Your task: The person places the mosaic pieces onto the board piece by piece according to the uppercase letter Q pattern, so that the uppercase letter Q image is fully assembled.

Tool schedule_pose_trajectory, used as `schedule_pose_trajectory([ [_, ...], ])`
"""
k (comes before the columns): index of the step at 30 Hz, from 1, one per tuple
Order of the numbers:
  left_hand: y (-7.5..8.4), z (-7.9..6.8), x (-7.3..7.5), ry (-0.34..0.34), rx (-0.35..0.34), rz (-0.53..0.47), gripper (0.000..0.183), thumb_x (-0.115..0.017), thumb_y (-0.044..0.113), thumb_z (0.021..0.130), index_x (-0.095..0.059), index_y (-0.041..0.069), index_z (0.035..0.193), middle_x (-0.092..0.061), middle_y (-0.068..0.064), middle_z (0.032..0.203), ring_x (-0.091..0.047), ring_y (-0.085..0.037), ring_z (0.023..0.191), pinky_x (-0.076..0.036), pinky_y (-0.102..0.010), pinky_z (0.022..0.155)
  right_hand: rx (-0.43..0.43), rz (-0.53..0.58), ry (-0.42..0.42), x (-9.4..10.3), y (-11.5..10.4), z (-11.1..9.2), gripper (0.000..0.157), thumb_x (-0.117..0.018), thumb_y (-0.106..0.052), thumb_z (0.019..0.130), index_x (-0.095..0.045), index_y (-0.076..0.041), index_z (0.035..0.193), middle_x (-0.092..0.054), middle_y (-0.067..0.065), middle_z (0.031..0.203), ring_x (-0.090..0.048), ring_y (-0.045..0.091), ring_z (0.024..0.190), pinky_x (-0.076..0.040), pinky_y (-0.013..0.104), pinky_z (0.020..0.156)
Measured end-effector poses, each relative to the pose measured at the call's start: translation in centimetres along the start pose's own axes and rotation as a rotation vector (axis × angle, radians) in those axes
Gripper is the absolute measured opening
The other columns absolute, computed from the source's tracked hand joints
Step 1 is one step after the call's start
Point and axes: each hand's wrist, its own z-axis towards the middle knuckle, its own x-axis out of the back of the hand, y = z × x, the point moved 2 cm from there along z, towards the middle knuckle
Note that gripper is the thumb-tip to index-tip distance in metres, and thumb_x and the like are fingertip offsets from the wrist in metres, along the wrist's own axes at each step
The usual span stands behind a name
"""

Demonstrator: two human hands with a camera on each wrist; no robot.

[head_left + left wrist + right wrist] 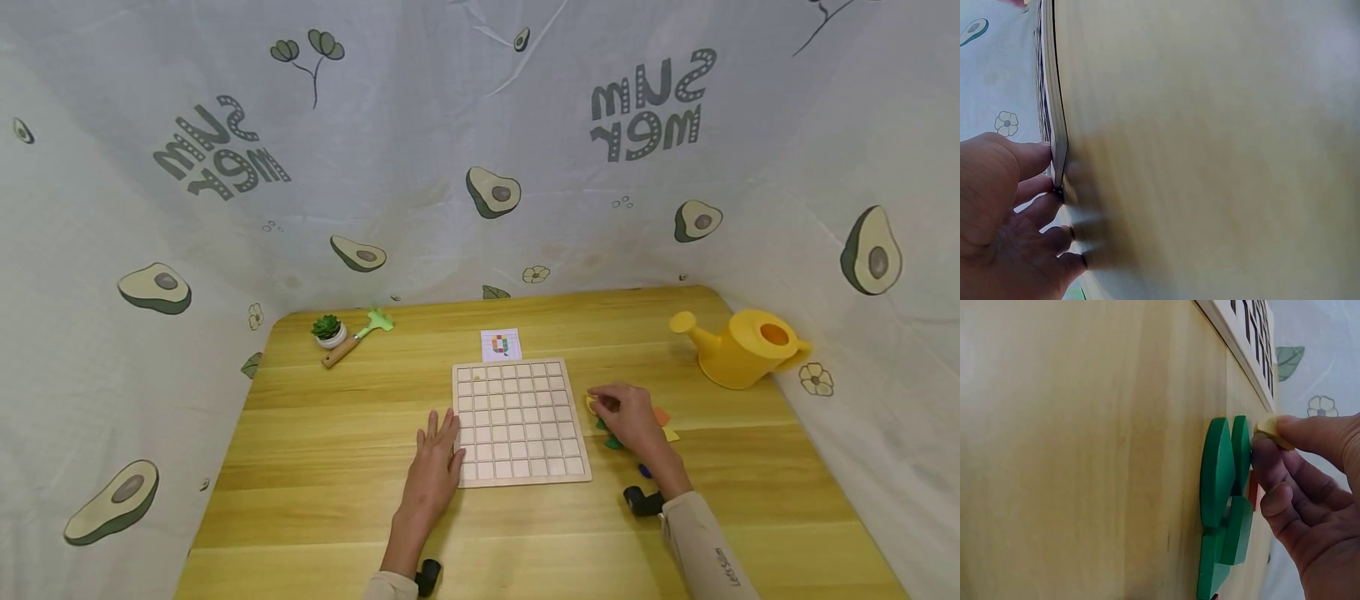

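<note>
Between thumb and fingertips, my right hand [632,418] pinches a small yellow piece [1266,430] just past the right edge of a pale wooden grid board [525,423]. Below that hand lie flat green pieces [1217,472], with an orange piece [661,416] and another yellow piece [671,434] partly covered by it. My left hand [433,467] rests along the board's left side, fingers extended on the table and thumb at the board's edge. A small yellow spot [477,377] shows in a cell near the board's upper left.
A card with a coloured pattern [500,344] lies behind the board. A yellow watering can [742,350] stands at the back right. At the back left are a small potted plant [328,332] and a green rake with a wooden handle [341,352]. A blue piece [645,471] lies by my right wrist.
</note>
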Motion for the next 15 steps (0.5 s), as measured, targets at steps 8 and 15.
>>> schedule_pose_trajectory([
  [8,-0.10,-0.02,-0.03,-0.001,-0.007,-0.002,0.056,-0.070,0.002,0.103,-0.053,-0.006,0.155,-0.045,-0.021,0.166,-0.031,-0.046,0.159,-0.027,-0.065,0.128,-0.019,0.022,-0.006,0.23,-0.26,-0.09,0.007,-0.080,0.006,0.092,-0.083,0.005,0.098,-0.078,0.015,0.091,-0.072,0.024,0.074,-0.059,0.023,0.063],
  [15,-0.31,-0.07,-0.10,0.002,-0.011,0.003,0.056,-0.070,0.002,0.103,-0.052,-0.006,0.155,-0.045,-0.021,0.166,-0.031,-0.046,0.159,-0.028,-0.066,0.128,0.026,-0.001,-0.079,0.13,-0.49,0.37,0.018,-0.079,0.007,0.091,-0.082,0.006,0.109,-0.076,0.012,0.093,-0.071,0.021,0.077,-0.061,0.026,0.065],
])
